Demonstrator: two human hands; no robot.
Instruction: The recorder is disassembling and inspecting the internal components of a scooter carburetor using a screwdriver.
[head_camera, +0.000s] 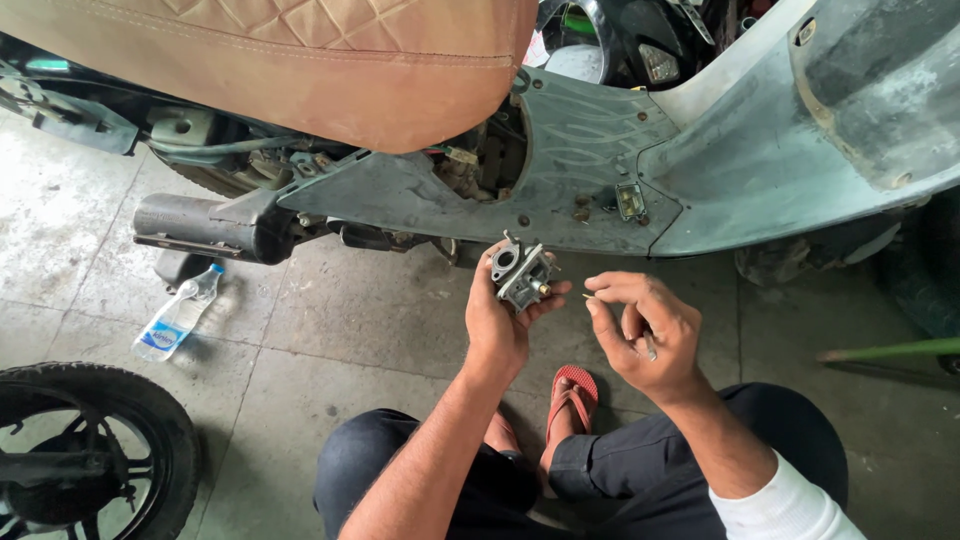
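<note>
Your left hand (497, 318) is closed around a small grey metal carburetor (521, 272); the fingers wrap it from below and from the side, and you hold it up in front of you, above the concrete floor (360, 330). A small brass part shows on its right side, just beside your fingertips. Your right hand (645, 335) is near it, on the right, not touching it. The thumb and the first finger of this hand are pinched together on a very thin small piece (588, 296), which points toward the carburetor; it is too small to tell what it is. The other fingers are curled in.

Under your hands you see your knees in dark trousers and one foot in a red sandal (573, 395). Just above the hands stands a scooter (600, 170) with a grey, worn body panel, and its brown quilted seat (300, 60) is further up and to the left. Well to the left of your left hand a plastic water bottle (178, 315) lies on the floor, and below it, in the corner, is a black wheel (90, 455).
</note>
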